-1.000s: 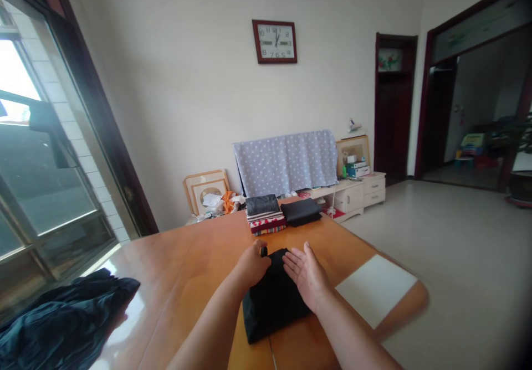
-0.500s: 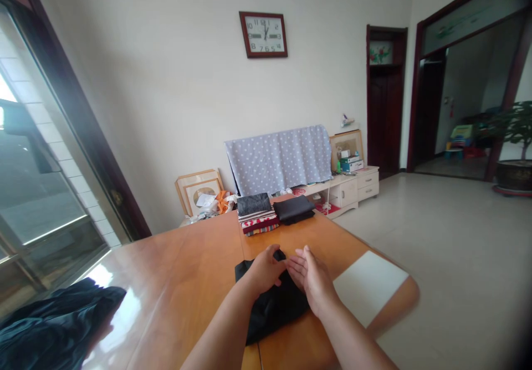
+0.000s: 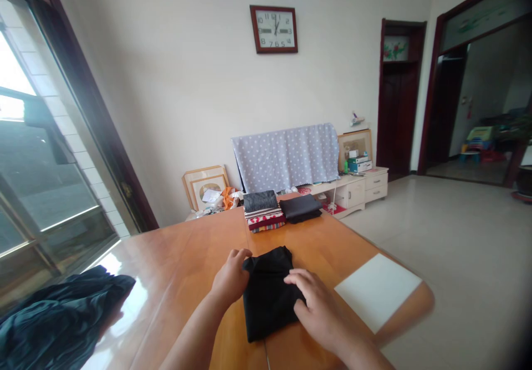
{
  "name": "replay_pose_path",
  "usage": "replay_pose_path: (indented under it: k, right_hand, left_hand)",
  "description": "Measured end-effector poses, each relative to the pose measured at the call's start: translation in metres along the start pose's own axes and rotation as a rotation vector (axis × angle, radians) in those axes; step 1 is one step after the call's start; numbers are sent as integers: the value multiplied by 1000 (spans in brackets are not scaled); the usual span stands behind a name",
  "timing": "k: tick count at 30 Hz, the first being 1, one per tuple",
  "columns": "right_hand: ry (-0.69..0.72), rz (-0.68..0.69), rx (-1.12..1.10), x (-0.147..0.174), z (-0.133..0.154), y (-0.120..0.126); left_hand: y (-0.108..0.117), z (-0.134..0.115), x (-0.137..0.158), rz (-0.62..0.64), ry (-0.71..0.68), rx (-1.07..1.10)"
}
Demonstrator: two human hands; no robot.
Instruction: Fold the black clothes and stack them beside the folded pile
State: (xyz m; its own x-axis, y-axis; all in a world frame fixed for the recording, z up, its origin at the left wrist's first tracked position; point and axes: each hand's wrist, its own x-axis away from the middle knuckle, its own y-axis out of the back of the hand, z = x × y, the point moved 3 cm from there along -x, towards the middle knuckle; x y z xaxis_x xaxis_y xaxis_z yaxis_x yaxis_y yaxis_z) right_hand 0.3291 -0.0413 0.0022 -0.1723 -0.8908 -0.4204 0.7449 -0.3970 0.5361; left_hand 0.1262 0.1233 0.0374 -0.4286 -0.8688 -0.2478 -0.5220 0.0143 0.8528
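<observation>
A folded black piece of clothing [image 3: 270, 298] lies on the wooden table in front of me, roughly rectangular, with its top edge a little uneven. At its upper left corner, my left hand [image 3: 231, 278] has its fingers closed on the fabric edge. My right hand [image 3: 318, 306] is over the right side, fingers bent and thumb spread apart from them, the fingertips touching the cloth. Farther back stands a stack of folded clothes [image 3: 264, 212], grey on top with striped and red-patterned ones below. Beside that stack lies a folded dark garment [image 3: 301, 208].
A dark crumpled heap of cloth [image 3: 62, 314] lies at the table's left. A white sheet [image 3: 378, 291] rests near the right edge of the wooden table [image 3: 187, 259]. Beyond are a low white cabinet [image 3: 353, 195] and a dotted grey cover [image 3: 286, 157].
My hands have moved apart from above the middle of the black garment to its left and right sides. The garment looks flatter and squarer. The view has shifted slightly left.
</observation>
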Motion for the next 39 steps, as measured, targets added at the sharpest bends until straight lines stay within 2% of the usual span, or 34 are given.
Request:
replay_pose_path:
  k: [3, 5, 9, 14, 18, 21, 24, 27, 30, 34, 39]
  right_hand:
    - [51, 60, 109, 3, -1, -7]
    - [51, 45, 116, 2, -2, -9]
    - [64, -33, 99, -4, 0, -3]
    - [33, -41, 145, -1, 1, 8]
    - [-30, 3, 118, 4, -8, 16]
    - [-76, -57, 21, 0, -7, 25]
    - [-85, -113, -91, -12, 8, 26]
    - [-61, -137, -162, -29, 24, 8]
    - [-45, -76, -215, -46, 24, -27]
    - [-120, 8, -250, -57, -5, -66]
    - [-129, 25, -204, -54, -35, -80]
  left_hand:
    - [-5, -7, -3, 123, -123, 17]
    - [-5, -15, -14, 138, -150, 93]
    - [-9, -29, -46, 107, -101, 184]
    - [-31, -41, -74, 74, -49, 218]
    - [-41, -41, -74, 5, -30, 232]
    - [-40, -37, -62, 1, -26, 233]
    - [-39, -33, -44, 13, -62, 202]
    - [-42, -28, -27, 28, -90, 123]
    - [-49, -23, -18, 86, -109, 51]
    - [-61, -12, -15, 185, -83, -59]
    - [-74, 0, -12, 191, -68, -190]
